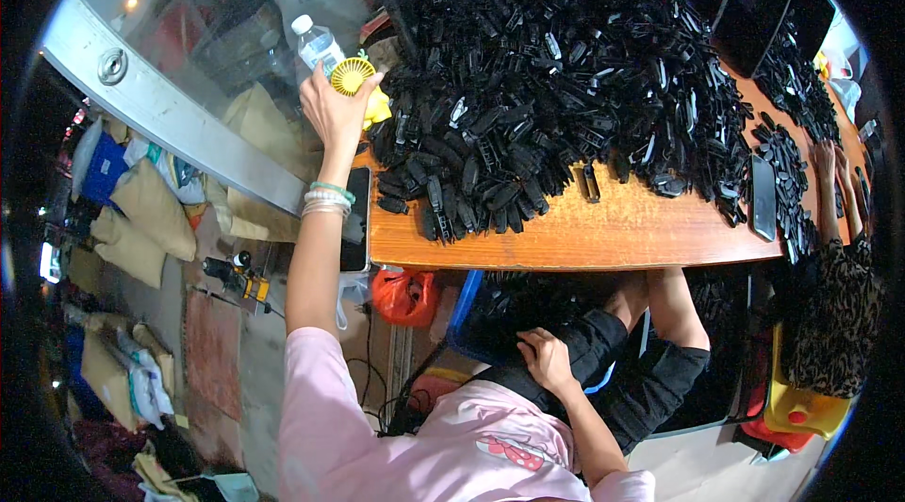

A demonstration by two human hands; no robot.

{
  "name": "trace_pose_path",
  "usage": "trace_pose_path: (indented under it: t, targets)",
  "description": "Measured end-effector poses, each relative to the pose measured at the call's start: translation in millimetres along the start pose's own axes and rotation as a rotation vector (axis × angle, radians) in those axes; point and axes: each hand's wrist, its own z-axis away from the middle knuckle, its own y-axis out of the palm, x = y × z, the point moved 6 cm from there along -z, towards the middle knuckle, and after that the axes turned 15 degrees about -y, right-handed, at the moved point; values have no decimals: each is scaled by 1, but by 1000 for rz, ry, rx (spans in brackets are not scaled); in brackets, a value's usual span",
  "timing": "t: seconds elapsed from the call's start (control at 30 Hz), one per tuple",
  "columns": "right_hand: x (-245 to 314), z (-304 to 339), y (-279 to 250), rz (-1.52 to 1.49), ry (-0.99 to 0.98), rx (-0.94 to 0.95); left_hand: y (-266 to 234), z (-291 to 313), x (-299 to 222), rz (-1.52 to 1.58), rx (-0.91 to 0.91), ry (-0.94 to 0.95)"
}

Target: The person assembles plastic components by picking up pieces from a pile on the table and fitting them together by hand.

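Observation:
My left hand reaches up to the far left, its thumb and fingers closed around a small yellow fan with a round grille. Just behind the fan stands a clear plastic bottle with a white cap, close to my fingertips. Resting on the dark shorts over my thigh, my right hand has loosely bent fingers and nothing visible in it. A huge heap of black plastic parts covers the wooden table in front of me. One black frame-like part lies at the heap's near edge.
A phone lies on the table at the right, near another person's hands. A dark tablet-like object sits at the table's left end. Below hang a red bag and cables. Sacks lie on the floor left.

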Motion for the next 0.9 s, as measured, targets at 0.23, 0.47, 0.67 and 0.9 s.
trace_pose_path:
  t: [0.23,0.47,0.67,0.9]
  targets:
    - [-1,-1,2,5,8,14,-4,-5,-16,-113,-141,92]
    - [3,0,-1,10,-25,5,5,44,32,302,408,-116]
    - [1,2,3,-1,-7,2,2,60,47,-158,414,-78]
    - [1,0,-3,18,-35,-11,23,52,52,-300,474,-168]
